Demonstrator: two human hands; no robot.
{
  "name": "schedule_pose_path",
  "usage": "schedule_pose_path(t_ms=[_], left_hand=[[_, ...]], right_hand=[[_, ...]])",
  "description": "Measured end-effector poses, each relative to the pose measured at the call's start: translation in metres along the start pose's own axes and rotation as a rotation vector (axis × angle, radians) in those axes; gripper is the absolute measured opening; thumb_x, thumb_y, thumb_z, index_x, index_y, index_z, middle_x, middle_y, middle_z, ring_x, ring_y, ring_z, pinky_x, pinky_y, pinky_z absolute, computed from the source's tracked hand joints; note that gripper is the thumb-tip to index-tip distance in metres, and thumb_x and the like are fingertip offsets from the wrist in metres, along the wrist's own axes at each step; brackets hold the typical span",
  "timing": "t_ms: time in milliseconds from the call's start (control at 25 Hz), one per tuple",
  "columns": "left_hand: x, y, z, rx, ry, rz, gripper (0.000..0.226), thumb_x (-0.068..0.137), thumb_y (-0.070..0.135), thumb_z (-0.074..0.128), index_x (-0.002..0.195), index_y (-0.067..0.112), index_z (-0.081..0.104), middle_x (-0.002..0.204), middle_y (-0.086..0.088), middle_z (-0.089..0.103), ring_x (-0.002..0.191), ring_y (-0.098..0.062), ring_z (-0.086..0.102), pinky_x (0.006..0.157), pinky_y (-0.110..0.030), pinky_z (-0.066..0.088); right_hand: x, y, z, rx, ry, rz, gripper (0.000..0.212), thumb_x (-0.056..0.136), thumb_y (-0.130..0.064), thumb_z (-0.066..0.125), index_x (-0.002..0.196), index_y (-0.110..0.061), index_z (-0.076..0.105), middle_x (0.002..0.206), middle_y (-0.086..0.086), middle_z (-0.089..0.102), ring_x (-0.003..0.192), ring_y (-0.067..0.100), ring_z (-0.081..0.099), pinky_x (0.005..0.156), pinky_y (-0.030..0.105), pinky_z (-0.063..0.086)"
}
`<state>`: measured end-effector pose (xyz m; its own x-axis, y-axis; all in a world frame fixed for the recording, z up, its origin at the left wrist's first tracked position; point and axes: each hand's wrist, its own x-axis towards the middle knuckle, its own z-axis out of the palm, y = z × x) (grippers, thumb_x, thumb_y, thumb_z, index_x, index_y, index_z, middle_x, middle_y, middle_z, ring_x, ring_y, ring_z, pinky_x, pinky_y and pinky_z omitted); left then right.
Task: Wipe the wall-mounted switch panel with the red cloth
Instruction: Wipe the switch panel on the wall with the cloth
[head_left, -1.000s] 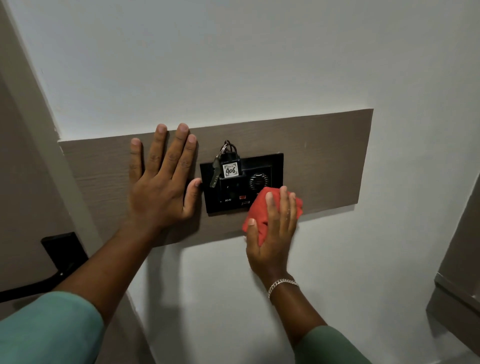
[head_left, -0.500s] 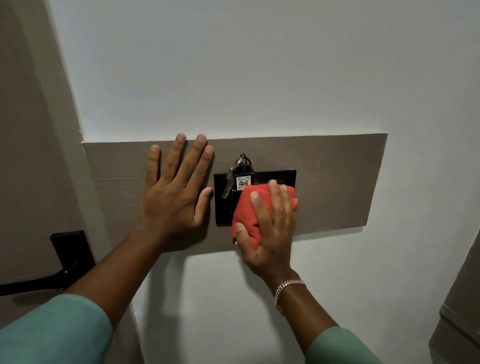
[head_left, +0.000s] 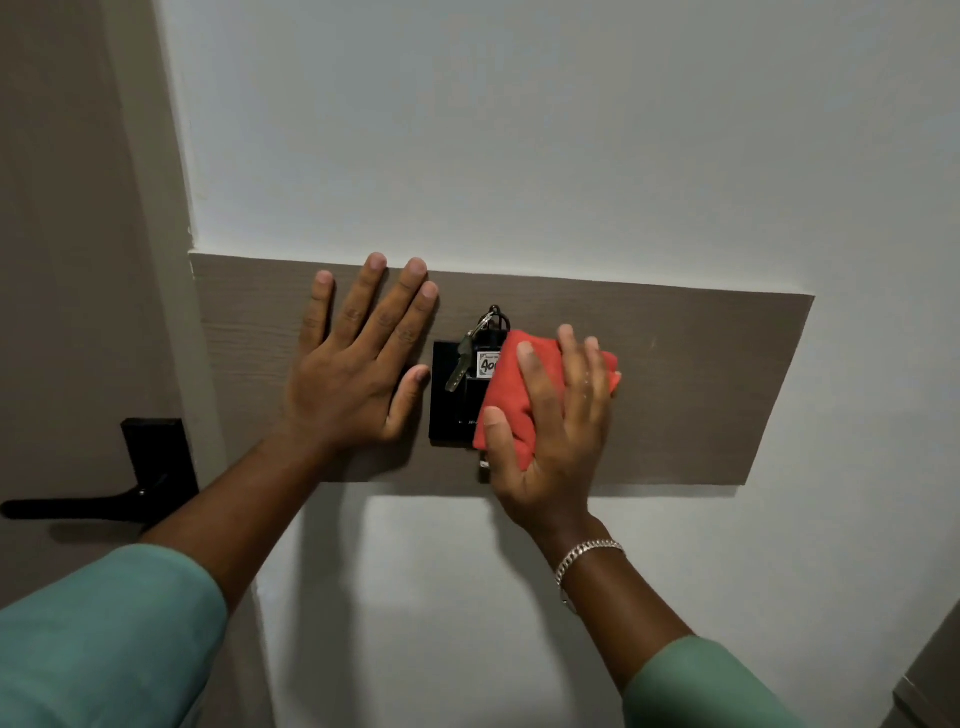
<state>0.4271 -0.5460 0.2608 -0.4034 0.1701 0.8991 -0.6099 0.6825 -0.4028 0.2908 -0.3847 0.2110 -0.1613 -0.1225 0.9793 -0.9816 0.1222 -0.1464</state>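
A folded red cloth (head_left: 524, 395) is pressed flat against the wall under the right hand (head_left: 550, 431), with the fingers (head_left: 571, 364) spread over its top and the thumb laid along its lower left edge; the cloth is pinned by the palm rather than pinched. Beneath it, the black rectangular wall-mounted switch panel (head_left: 449, 400) is covered over its right part, only the left strip being left in view. A silver key (head_left: 460, 364) on a ring and a small white numbered tag (head_left: 487, 365) are hung at the panel's upper edge, just left of the cloth and partly overlapped by it. The left hand (head_left: 358, 364) is laid open and flat, holding nothing, on the long grey-brown wood-grain board (head_left: 701, 374) that backs the panel, its thumb just beside the panel's left edge. A silver chain bracelet (head_left: 584, 553) is worn on the right wrist, and green sleeves (head_left: 104, 644) are seen on both forearms. A black lever door handle (head_left: 104, 499) is seen at far left.
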Motion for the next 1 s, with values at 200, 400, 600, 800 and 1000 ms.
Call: schedule_pose_path(t_ms=[200,400,600,800,1000], left_hand=[[-0.002,0.002,0.002,0.011,0.024,-0.01,0.07,0.095,0.044,0.036,0.158,0.016,0.022,0.166,-0.005,0.019,0.155,-0.029,0.011,0.122,-0.058,0.012],[-0.002,0.0,0.003,0.01,0.026,-0.002,0.07,0.095,0.044,0.034,0.158,0.015,0.021,0.166,-0.005,0.017,0.155,-0.031,0.012,0.122,-0.059,0.011],[-0.001,0.002,0.005,0.021,0.012,-0.014,0.072,0.094,0.045,0.033,0.158,0.016,0.019,0.168,-0.003,0.015,0.155,-0.031,0.01,0.124,-0.057,0.006],[0.003,0.001,-0.013,-0.034,-0.147,-0.018,0.077,0.093,0.046,0.035,0.159,0.016,0.012,0.169,-0.005,0.012,0.156,-0.032,0.004,0.123,-0.06,0.005],[0.019,0.03,-0.071,-0.565,-0.174,-0.326,0.065,0.084,0.024,0.055,0.144,0.003,0.044,0.159,-0.019,0.034,0.15,-0.035,0.026,0.123,-0.051,0.021]], right_hand=[[-0.001,0.031,-0.02,0.021,-0.05,-0.167,0.053,0.089,-0.039,0.056,0.138,-0.021,0.05,0.152,0.015,0.046,0.149,0.036,0.031,0.117,0.067,0.026],[0.015,0.02,-0.024,0.075,-0.066,-0.103,0.049,0.076,-0.03,0.06,0.124,-0.021,0.061,0.143,0.013,0.054,0.146,0.035,0.035,0.113,0.069,0.028],[0.026,0.032,-0.035,0.153,-0.046,-0.098,0.042,0.069,-0.018,0.058,0.109,-0.018,0.069,0.132,0.015,0.059,0.139,0.037,0.041,0.114,0.069,0.027],[0.034,0.024,-0.042,0.136,-0.148,-0.194,0.04,0.068,-0.014,0.059,0.106,-0.015,0.072,0.129,0.016,0.062,0.135,0.038,0.046,0.112,0.069,0.03],[0.025,-0.003,-0.053,0.278,-0.011,0.197,0.047,0.069,-0.002,0.056,0.113,-0.009,0.072,0.136,0.018,0.057,0.134,0.036,0.049,0.115,0.06,0.036]])
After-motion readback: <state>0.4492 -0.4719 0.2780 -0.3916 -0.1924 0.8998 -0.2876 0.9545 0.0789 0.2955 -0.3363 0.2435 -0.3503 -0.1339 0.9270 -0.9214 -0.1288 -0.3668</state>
